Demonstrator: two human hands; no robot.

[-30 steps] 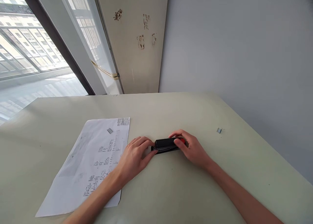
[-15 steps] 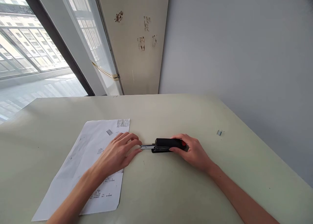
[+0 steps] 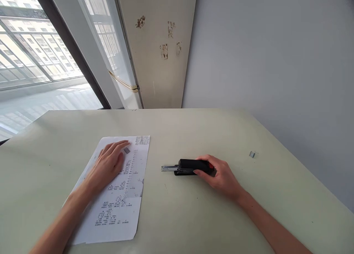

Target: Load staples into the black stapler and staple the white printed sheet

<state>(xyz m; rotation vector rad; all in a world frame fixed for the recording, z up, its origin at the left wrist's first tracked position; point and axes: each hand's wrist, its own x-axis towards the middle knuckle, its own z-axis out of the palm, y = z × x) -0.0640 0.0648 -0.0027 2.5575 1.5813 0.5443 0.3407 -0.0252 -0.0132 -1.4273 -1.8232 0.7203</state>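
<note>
Pale table (image 3: pixel 221 217), window (image 3: pixel 41 43) far L, plain wall (image 3: pixel 262 62) R. Stapler (image 3: pixel 192 164) sits approx. mid-table w/ its tray (image 3: pixel 169 168) sticking out the L end. R hand (image 3: pixel 218 174) grips its R end, thumb on the near side. L hand (image 3: pixel 109 163) isn't gripping anything, fingers loosely out over the paper (image 3: pixel 131 224), tips beside a staple strip (image 3: pixel 126 150); can't tell if touching. Another bit (image 3: pixel 252 154), prob. staples too, lies far R, well apart. Progress, I'd judge: tray's out, that's done; strip's loose on the paper, not in the stapler, tray not pushed back.
</note>
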